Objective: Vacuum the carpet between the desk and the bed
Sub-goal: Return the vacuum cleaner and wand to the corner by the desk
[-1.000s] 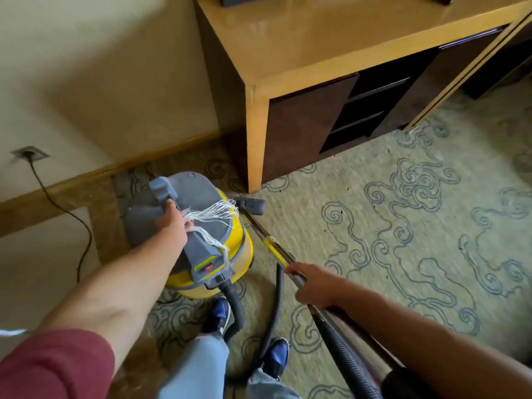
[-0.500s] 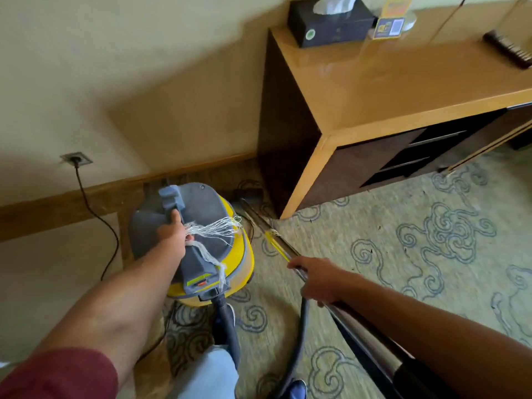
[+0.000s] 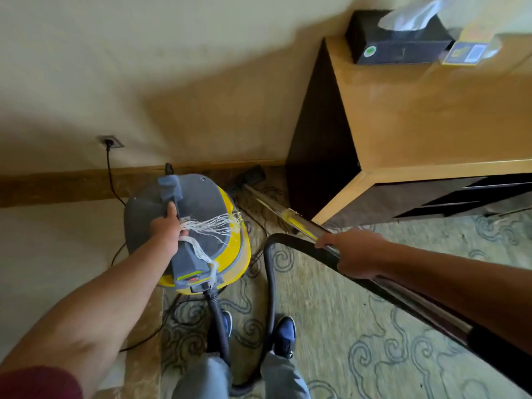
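Note:
A yellow canister vacuum (image 3: 230,249) with a grey lid stands on the patterned green carpet (image 3: 345,312) near the wall. My left hand (image 3: 167,228) grips the grey handle on its lid, where frayed white string is tied. My right hand (image 3: 355,253) holds the metal wand (image 3: 288,210), which runs forward to a dark floor nozzle (image 3: 253,175) by the skirting board. A black hose (image 3: 270,283) loops from the wand down past my feet. The wooden desk (image 3: 431,116) stands at the right.
A power cord (image 3: 110,180) runs from a wall socket (image 3: 110,141) down to the vacuum. A black tissue box (image 3: 400,44) and a yellow card (image 3: 469,50) sit on the desk. My blue shoes (image 3: 285,335) stand on the carpet behind the vacuum.
The view has swung up and left, bringing the wall and the desk top into sight. Both hands keep their holds on the vacuum handle and the wand.

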### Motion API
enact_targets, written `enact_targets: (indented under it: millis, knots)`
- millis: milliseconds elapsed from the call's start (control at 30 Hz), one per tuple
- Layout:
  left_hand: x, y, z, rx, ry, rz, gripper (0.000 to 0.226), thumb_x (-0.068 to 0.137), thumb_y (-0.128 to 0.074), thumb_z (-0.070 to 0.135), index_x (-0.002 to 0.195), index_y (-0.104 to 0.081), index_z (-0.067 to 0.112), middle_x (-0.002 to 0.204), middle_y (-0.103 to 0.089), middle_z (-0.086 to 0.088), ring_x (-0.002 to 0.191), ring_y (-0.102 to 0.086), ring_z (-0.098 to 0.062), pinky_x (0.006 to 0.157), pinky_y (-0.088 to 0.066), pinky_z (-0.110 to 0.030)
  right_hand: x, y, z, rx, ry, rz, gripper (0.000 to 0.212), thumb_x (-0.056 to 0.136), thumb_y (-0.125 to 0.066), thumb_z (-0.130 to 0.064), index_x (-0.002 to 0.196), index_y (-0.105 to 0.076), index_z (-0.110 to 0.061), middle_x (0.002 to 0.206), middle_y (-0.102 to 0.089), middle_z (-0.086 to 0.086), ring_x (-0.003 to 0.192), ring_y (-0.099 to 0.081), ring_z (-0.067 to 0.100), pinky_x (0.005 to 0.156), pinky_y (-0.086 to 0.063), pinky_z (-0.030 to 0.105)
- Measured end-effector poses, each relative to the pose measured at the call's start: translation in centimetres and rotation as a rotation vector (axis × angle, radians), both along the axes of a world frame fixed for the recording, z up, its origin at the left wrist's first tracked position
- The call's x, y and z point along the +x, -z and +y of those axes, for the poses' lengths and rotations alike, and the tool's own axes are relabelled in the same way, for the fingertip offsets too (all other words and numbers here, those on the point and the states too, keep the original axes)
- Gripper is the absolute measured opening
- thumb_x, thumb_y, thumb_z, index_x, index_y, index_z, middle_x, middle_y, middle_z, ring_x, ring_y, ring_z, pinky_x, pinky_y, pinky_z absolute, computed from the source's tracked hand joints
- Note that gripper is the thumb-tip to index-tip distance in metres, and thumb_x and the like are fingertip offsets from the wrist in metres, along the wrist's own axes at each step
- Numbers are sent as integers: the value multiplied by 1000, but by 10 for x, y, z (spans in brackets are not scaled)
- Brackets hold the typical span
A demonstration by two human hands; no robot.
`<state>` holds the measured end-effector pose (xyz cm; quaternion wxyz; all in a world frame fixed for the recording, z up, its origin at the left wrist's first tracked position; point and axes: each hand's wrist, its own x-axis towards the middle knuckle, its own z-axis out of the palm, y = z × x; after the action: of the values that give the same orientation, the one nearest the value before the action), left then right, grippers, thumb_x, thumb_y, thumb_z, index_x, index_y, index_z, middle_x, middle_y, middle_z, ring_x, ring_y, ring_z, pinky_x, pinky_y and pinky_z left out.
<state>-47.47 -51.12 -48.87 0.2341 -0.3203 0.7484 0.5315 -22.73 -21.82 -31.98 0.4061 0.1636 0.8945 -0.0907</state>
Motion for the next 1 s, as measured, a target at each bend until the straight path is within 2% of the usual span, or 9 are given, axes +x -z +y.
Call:
enact_targets:
  millis: [67,200,333,433,633,733,800,933,1000]
  knots:
    - [0,6,6,16,-35,-7,48,96,-56,54,97,-56,7,101,-65,-16,53,-59,-24,28,-43,-19,-18,-6,20,-11,-77,12,73,86,-61,-15,148,-40,-49,134,-61,6,106,-63,26,82,-57,36]
    - [-8,16,20,40,-82,-40,48,96,-56,54,95,-56,5,84,-64,-11,41,-57,-19,28,-42,-18,-66,-13,40,5,-123,31,72,87,-65,-19,149,-42,-46,129,-64,8,91,-58,22,73,-47,31]
    - [-38,38,32,100,-136,-72,48,97,-56,52,86,-53,6,69,-55,-8,28,-49,-14,27,-34,-15,-111,-10,45,-86,-62,19,70,86,-66,-18,145,-45,-47,118,-65,5,73,-68,15,64,-56,28]
    - [-55,54,43,131,-153,-123,49,98,-54,51,74,-47,9,65,-51,-9,19,-41,-12,27,-29,-12,-139,-14,47,-67,-106,-23,69,88,-65,-20,147,-43,-47,111,-63,3,70,-69,15,68,-61,31]
    - [-92,67,68,104,-76,-168,49,97,-55,54,80,-51,8,67,-56,-8,21,-46,-13,27,-34,-14,-171,-18,46,-21,-114,-96,79,88,-64,-20,154,-32,-48,102,-57,2,79,-69,21,73,-62,36]
    - [-109,77,70,41,-9,-192,52,96,-53,58,93,-55,6,81,-65,-13,25,-52,-14,26,-37,-17,-188,-11,50,11,-84,-85,86,88,-64,-21,159,-18,-33,91,-58,1,73,-68,20,69,-62,38]
    - [-118,81,65,-12,27,-189,56,96,-51,60,95,-57,4,88,-66,-16,28,-54,-15,26,-37,-18,-199,-8,51,41,-85,-112,84,89,-64,-21,159,-18,-24,88,-57,1,71,-67,19,70,-63,40]
    - [-134,80,55,-40,94,-191,59,98,-48,60,89,-55,2,72,-63,-15,24,-52,-14,26,-37,-18,-218,-7,61,174,-184,-159,79,91,-63,-24,159,-23,-20,80,-44,-3,63,-51,13,55,-49,28]
    - [-140,81,49,-34,83,-187,58,98,-48,60,83,-52,4,64,-59,-13,23,-50,-15,26,-35,-19,-224,-9,63,220,-247,-207,79,91,-63,-23,159,-23,-18,83,-48,-2,67,-53,15,56,-49,28]
